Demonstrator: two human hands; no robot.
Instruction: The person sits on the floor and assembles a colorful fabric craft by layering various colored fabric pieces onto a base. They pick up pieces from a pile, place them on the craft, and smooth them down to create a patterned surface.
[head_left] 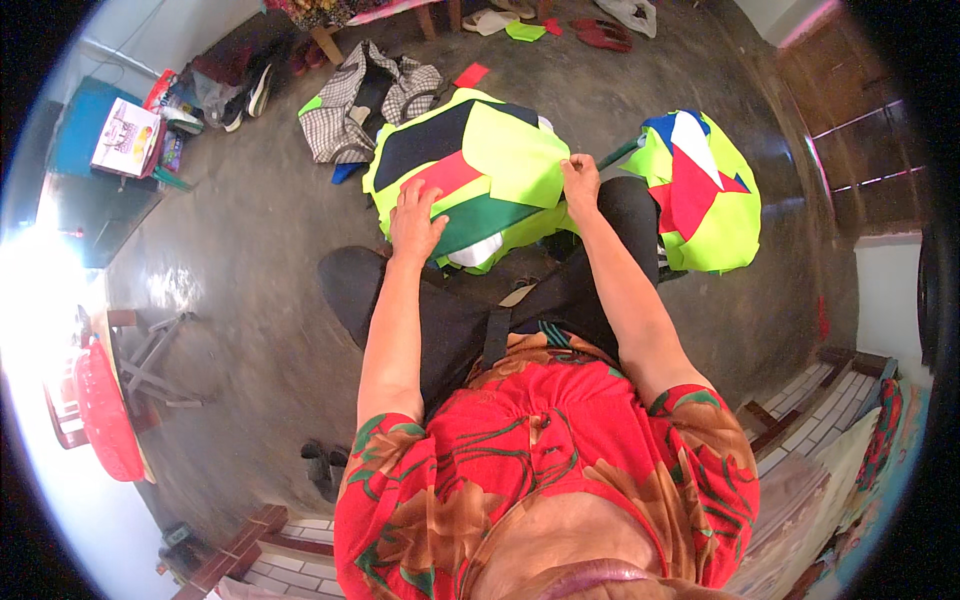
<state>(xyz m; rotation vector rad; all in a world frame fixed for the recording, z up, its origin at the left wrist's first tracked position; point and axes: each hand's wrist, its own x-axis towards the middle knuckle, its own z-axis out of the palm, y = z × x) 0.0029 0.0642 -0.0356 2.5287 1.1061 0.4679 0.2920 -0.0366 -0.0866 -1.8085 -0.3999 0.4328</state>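
In front of me is a heap of cut cloth pieces, with a neon yellow piece point(515, 158) on top at the right. A navy piece point(425, 142), a red strip point(448, 176) and a dark green piece point(480, 222) lie beside or partly under it. My left hand point(412, 220) rests on the heap's near left side, fingers spread near the red strip. At the right edge, my right hand point(580, 187) pinches the border of the neon yellow piece between thumb and fingers. What supports the heap is mostly hidden.
A second cloth pile point(705, 195), yellow, red, blue and white, stands to the right. Checked grey fabric point(345, 105) lies beyond the heap. Shoes point(248, 97) and a white box point(125, 138) are far left; a red plastic chair point(108, 410) is left. Sandals point(602, 36) lie at the back.
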